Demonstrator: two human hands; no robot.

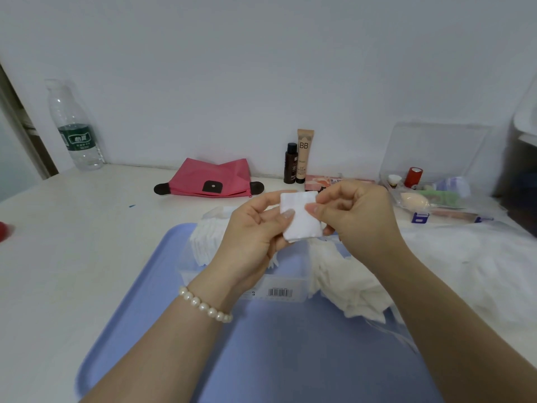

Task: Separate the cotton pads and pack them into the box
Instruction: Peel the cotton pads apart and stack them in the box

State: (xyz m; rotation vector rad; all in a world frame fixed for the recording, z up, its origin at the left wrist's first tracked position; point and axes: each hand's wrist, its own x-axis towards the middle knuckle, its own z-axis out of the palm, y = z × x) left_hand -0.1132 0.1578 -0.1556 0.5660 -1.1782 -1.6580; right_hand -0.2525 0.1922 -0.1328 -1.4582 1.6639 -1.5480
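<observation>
Head cam: your left hand and right hand both pinch one cotton pad, held up between them. The clear box sits right under it on the blue tray, nearer your left hand, so go straight down.

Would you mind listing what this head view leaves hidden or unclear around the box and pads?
- Box: interior mostly hidden by the left hand.
- Pad: single or several layers, too fine to tell.
- Red object: cut off by left edge, blurred.
- Barcode label: text too small.
</observation>
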